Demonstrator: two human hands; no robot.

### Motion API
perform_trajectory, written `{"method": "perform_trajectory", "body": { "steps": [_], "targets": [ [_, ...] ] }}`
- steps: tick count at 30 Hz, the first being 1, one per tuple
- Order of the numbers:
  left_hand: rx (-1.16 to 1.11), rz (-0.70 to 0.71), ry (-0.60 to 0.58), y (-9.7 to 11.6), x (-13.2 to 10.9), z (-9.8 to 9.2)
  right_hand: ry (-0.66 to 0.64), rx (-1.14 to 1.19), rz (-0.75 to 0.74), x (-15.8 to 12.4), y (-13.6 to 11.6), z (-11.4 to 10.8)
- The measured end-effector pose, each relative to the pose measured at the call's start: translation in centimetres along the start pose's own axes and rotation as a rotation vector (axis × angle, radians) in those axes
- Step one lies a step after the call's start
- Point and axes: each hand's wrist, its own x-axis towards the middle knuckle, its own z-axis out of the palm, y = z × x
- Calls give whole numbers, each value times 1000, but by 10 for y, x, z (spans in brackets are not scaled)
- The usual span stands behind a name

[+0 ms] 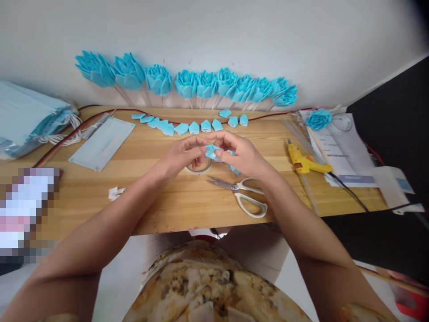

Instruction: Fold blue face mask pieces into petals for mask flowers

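Observation:
Between my two hands, above the middle of the table, is a small folded blue petal piece (212, 152). My left hand (183, 157) pinches its left side with the fingertips. My right hand (238, 153) pinches the other side, thumb in front. Under my right hand another bit of blue material (234, 170) shows in part. A roll of tape (201, 169) lies just below my left fingers, partly covered. Scissors (236, 187) with white handles lie partly spread in front of my right wrist. Behind my hands runs a curved row of folded blue petals (193, 128).
Several blue flowers (157, 80) on sticks lean on the wall. To the right are a yellow glue gun (303, 162), papers (338, 134) and a blue flower (319, 119). At left are a bag of masks (30, 116), a flat mask (102, 143), white scraps (116, 193) and a blurred phone (27, 210).

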Motion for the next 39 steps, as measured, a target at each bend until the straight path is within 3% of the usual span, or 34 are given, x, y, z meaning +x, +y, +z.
{"method": "perform_trajectory", "body": {
  "steps": [7, 16, 26, 39],
  "targets": [
    [107, 22, -27, -3, 1, 9, 131, 182, -20, -3, 21, 14],
    [156, 35, 64, -5, 3, 6, 108, 176, 1, -9, 21, 16],
    [222, 56, 67, -4, 0, 8, 170, 69, -10, -10, 19, 12],
    [238, 74, 98, -12, 5, 3, 190, 113, 8, -7, 26, 8]
  ]
}}
